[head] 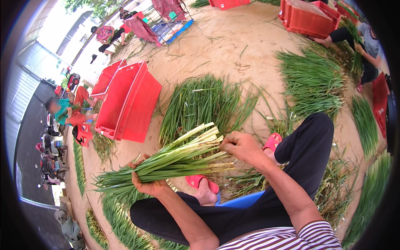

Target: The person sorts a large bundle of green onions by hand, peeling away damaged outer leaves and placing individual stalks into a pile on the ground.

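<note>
My left hand is wrapped around the green leaves of a thick bundle of Chinese chives, with the pale stem ends pointing right. At those pale ends, my right hand has its thumb and fingertips pinched together; whether a stem is between them cannot be told. Just beyond the bundle, a loose pile of green chives lies on the ground. Dry trimmings and leaves are scattered between my feet, which are in pink slippers.
Stacked red plastic crates stand at the left, more red crates at the upper right. Rows of chives lie at lower left, with another pile at right. Several people sit around, one at right near that pile. A blue stool is beneath me.
</note>
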Action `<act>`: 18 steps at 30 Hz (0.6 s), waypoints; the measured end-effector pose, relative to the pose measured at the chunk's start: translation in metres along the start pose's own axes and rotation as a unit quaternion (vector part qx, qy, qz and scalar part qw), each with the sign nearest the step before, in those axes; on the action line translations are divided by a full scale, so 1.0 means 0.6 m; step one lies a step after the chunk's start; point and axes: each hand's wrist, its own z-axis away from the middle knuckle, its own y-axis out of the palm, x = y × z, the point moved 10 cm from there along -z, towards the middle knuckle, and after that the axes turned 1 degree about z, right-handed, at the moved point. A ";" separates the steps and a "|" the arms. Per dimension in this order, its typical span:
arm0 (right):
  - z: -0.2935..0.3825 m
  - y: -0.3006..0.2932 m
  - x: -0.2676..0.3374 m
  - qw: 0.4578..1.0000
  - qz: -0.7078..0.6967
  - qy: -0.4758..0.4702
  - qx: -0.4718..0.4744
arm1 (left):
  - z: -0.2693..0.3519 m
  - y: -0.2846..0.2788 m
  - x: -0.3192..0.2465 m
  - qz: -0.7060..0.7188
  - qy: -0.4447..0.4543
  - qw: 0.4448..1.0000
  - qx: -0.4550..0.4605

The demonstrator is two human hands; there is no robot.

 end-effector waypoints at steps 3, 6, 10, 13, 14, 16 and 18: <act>0.001 -0.035 -0.092 0.989 0.133 0.060 -0.038 | -0.008 -0.013 -0.010 0.000 -0.010 1.000 0.006; 0.023 -0.061 -0.233 0.882 0.449 0.141 0.000 | -0.009 -0.016 -0.017 -0.040 0.005 0.999 -0.001; 0.025 -0.069 -0.191 0.896 0.434 0.089 -0.012 | -0.014 -0.035 -0.029 -0.039 -0.002 0.999 -0.014; 0.013 -0.105 -0.051 0.985 0.118 0.037 -0.118 | -0.019 -0.054 -0.043 -0.054 0.006 0.998 -0.029; 0.014 -0.108 -0.023 0.991 -0.017 0.016 -0.131 | -0.020 -0.063 -0.045 -0.061 0.012 0.997 -0.037; 0.018 -0.090 0.047 0.981 -0.150 -0.070 -0.101 | -0.020 -0.068 -0.038 -0.068 0.000 0.997 -0.041; 0.021 -0.076 0.085 0.976 -0.162 -0.129 -0.071 | -0.019 -0.076 -0.032 -0.080 0.002 0.995 -0.055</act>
